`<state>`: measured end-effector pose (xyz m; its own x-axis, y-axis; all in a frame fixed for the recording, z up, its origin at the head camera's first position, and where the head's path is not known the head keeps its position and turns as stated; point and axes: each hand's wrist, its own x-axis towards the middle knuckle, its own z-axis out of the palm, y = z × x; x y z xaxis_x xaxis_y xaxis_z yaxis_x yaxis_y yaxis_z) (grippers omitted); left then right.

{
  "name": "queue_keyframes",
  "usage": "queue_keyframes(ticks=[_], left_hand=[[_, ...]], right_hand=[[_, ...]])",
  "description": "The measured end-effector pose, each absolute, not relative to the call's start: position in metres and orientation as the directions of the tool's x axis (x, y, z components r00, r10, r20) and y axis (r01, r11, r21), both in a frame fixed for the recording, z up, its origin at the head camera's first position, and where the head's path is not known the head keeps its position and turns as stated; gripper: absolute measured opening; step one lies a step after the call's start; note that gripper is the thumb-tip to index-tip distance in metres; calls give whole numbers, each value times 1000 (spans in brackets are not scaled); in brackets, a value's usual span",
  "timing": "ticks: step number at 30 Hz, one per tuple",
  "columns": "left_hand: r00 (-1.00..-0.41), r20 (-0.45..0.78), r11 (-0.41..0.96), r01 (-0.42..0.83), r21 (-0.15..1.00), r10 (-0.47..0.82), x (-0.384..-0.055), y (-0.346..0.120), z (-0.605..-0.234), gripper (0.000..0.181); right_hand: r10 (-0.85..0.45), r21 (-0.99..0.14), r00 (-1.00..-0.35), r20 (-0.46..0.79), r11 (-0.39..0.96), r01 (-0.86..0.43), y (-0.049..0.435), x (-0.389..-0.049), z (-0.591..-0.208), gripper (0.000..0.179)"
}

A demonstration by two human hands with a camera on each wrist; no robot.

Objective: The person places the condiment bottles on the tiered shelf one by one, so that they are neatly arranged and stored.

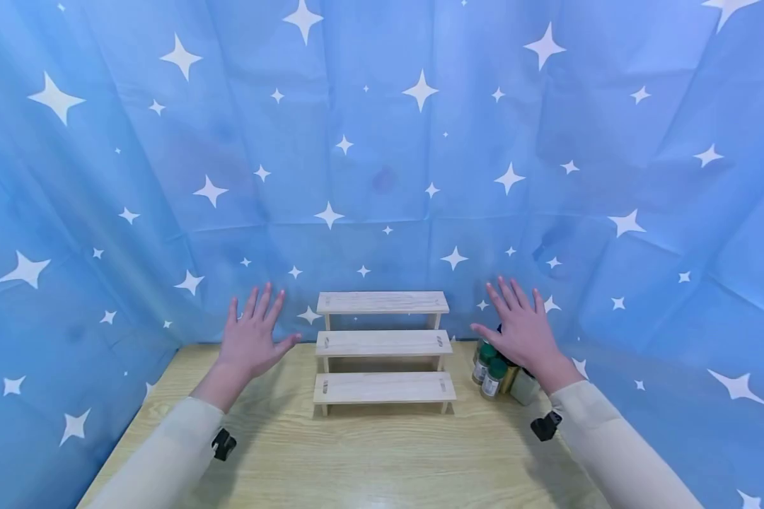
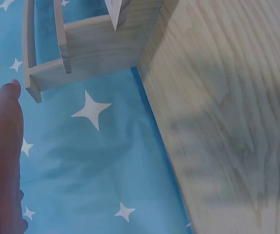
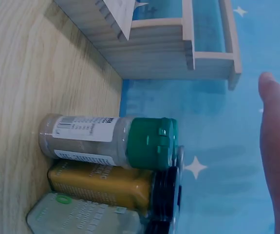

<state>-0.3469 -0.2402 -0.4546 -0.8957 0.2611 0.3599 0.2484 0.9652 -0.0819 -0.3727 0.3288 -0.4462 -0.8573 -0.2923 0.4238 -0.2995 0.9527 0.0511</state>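
Observation:
My left hand (image 1: 252,344) hovers over the table's left side, its fingers spread and straight, holding nothing. On the other side, my right hand (image 1: 523,332) is likewise spread out, above a cluster of spice containers. Between the hands stands a three-step wooden rack (image 1: 385,343), its steps bare. In the right wrist view I see a spice jar with a green lid (image 3: 149,142), a golden-yellow container with a black lid (image 3: 101,185) and a pale grey-green container (image 3: 81,217). My right hand partly hides the cluster in the head view.
A light wood-grain table (image 1: 369,452) extends in front of the rack. Behind it and along both sides hangs a blue curtain (image 1: 382,170) with white stars. A small black device (image 1: 224,445) is on the left wrist, another black device (image 1: 545,426) on the right.

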Motion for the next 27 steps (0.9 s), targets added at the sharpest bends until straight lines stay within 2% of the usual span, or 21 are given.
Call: queue_keyframes(ticks=[19,27], left_hand=[[-884,373,953,302,-4,282,-320,-228,-477,103],[-878,376,937,343,62,296,-312,-221,-486,103]], right_hand=[[-305,34,-848,433,946,-323,328,-340,-459,104],[-290,-54,-837,463,934,-354,334,-331,-472,101]])
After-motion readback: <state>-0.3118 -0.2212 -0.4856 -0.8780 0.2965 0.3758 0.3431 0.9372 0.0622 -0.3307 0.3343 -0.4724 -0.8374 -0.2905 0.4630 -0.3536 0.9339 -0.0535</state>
